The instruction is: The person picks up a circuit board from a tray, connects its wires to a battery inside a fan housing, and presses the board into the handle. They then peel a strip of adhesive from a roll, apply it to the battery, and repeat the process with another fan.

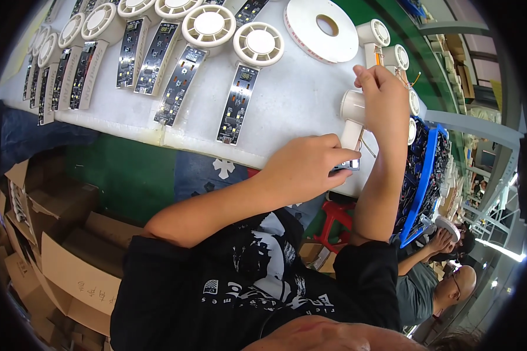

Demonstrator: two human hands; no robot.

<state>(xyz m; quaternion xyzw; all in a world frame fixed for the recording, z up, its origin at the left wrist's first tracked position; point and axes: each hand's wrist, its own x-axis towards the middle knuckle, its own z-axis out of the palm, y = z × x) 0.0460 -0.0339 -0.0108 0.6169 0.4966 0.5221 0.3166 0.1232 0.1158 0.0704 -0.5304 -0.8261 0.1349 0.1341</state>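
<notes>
A white handheld fan (352,106) lies at the right of the table, its head close to my right hand and its handle (350,136) pointing toward me. My left hand (305,162) is closed at the near end of that handle, thumb and forefinger around a small circuit board (348,165). Thin wires (366,145) stick out beside the handle. Above the fan head, my right hand (385,100) is closed, its thumb and fingertips drawn together. Whatever those fingertips may hold is hidden or too small to make out.
Several white fans with black circuit boards (238,105) stand across the table's left and middle. A white tape roll (310,29) lies at the back. More fan bodies (373,34) line the right edge, beside a blue bin (427,175). Cardboard boxes (79,275) sit lower left; another person (421,292) works lower right.
</notes>
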